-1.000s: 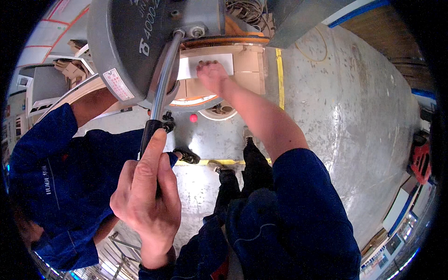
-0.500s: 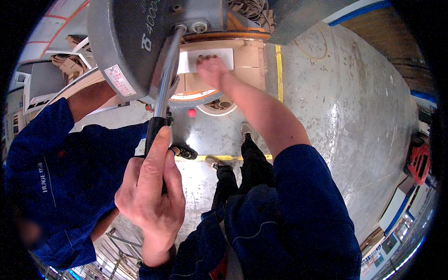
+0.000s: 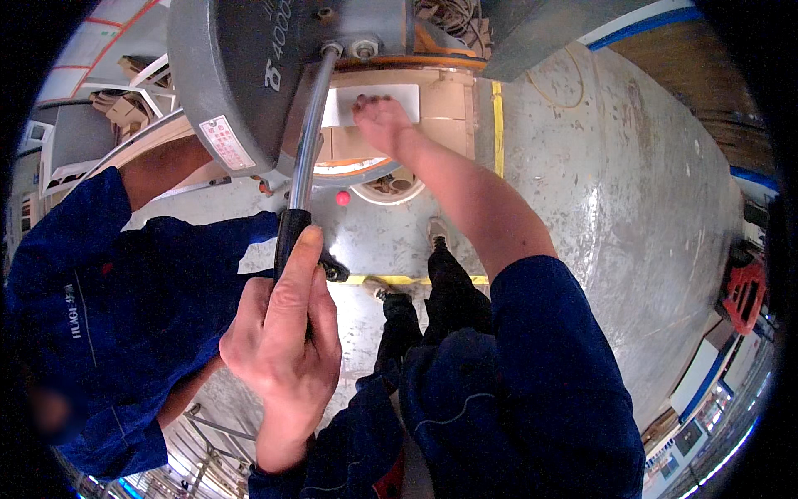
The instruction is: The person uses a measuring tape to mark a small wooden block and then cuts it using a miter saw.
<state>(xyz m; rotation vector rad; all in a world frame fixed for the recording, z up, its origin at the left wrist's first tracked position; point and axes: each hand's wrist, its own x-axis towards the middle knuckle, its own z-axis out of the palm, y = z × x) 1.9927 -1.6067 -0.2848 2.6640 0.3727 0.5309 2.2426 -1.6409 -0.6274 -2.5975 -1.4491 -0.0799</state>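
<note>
My left hand (image 3: 287,333) is wrapped around the black grip (image 3: 293,233) of a steel lever (image 3: 314,125), its thumb or a finger lying along the grip. That lever slants up to the side of a large dark grey machine housing (image 3: 237,66). Farther forward, my right hand (image 3: 386,125) lies on a white rectangular sheet (image 3: 403,100), its fingers spread over the surface and the fingertips partly hidden. Under the sheet is a brown cardboard-covered worktable (image 3: 449,129). The housing hides the sheet's left part.
At the left stands a co-worker in blue (image 3: 158,316), one arm passing behind the housing. A round pale container (image 3: 389,193) and a small pink ball (image 3: 342,198) sit below the table edge. Yellow tape (image 3: 497,125) marks the floor, and a red object (image 3: 742,287) lies far right.
The housing, the lever and my left hand appear slightly farther right. My left hand keeps its hold on the grip, and my right hand stays on the white sheet.
</note>
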